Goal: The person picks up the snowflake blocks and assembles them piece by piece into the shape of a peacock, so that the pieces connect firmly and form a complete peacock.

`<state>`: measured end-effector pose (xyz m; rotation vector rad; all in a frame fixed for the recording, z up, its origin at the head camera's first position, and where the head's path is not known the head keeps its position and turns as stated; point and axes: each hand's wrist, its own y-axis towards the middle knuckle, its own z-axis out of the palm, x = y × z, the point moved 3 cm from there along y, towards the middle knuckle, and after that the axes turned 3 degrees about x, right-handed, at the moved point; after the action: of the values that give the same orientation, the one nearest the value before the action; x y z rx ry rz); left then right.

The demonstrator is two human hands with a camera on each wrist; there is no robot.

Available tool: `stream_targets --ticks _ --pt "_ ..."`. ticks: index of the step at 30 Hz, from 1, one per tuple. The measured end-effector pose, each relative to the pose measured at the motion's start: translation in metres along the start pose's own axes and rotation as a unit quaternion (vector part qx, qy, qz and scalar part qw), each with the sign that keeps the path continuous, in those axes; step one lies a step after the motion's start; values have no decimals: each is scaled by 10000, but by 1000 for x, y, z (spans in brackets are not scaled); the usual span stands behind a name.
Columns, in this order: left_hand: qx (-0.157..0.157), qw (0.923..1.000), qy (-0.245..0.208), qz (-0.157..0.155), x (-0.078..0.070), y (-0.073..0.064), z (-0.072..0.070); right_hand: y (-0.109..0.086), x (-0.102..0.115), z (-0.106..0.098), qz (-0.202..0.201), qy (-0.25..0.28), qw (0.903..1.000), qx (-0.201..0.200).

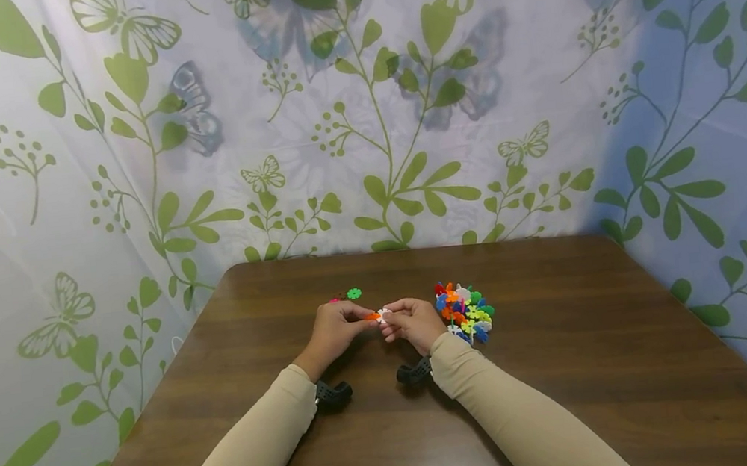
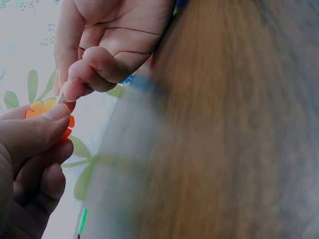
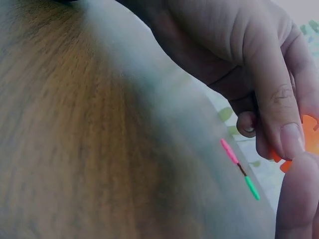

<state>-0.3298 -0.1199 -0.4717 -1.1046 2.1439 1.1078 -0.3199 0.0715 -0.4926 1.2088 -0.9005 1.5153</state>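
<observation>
My left hand (image 1: pixel 334 334) pinches an orange flower-shaped connector disc (image 2: pixel 37 109) between thumb and fingers. Opposite it, my right hand (image 1: pixel 416 323) pinches a white flower-shaped disc (image 1: pixel 384 316) by its edge. The two discs meet edge to edge over the table; whether they are slotted together cannot be seen. In the left wrist view the right hand's fingers mostly cover the white disc. In the right wrist view the right thumb (image 3: pixel 298 199) lies close to the left thumb on the orange disc.
A pile of multicoloured flower discs (image 1: pixel 465 313) lies right of the right hand. Beyond the left hand, a joined pink, brown and green row (image 3: pixel 240 169) rests on the wooden table (image 1: pixel 548 366). A leaf-patterned curtain (image 1: pixel 389 111) hangs behind the table.
</observation>
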Motion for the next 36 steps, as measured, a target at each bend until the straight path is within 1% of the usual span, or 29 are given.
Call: stream_targets --ticks 4,8,11,13,15,16,18,20,21,23,25,27,28,29,31,34,36 --pt "-72 9997 -132 197 -2 0 -1 -1 3 1 -69 -122 9998 126" --pt "-26 9990 -242 371 -3 0 -1 -1 6 0 -107 -511 9986 127" --pt "51 9992 -208 352 -1 1 -3 0 7 -3 9 -647 9978 111" --pt "62 9996 -18 286 2 2 -6 1 7 -5 42 -679 9976 156" --pt "-3 9995 304 91 6 3 -10 2 8 -7 50 -707 9973 168" --pt "-43 9985 543 -49 9 4 -13 2 8 -8 47 -729 9972 148" --pt "-108 9935 1031 -473 15 3 -18 2 8 -9 52 -748 9971 92" --pt "-55 9840 1449 -1032 22 1 -23 1 6 -11 103 -695 9975 11" --pt "28 9779 1653 -1277 25 -1 -24 0 5 -11 134 -635 9979 -6" --pt "288 9632 2035 -1734 32 -4 -26 0 3 -11 163 -506 9986 17" --pt "593 9491 2408 -1940 36 -6 -27 -1 2 -10 183 -380 9991 64" --pt "843 9368 2796 -1925 39 -6 -26 -2 2 -9 205 -273 9994 101" --pt "915 9330 2930 -1876 40 -6 -25 -2 2 -8 200 -232 9995 117" --pt "929 9312 3040 -1782 40 -6 -25 -2 2 -8 201 -190 9995 126" --pt "864 9324 3158 -1530 39 -5 -23 -2 2 -8 187 -128 9996 152" --pt "663 9417 3128 -1049 34 -4 -23 -1 2 -8 130 -122 9996 205" --pt "593 9464 3093 -715 30 -3 -23 -1 1 -8 124 -103 9996 215"
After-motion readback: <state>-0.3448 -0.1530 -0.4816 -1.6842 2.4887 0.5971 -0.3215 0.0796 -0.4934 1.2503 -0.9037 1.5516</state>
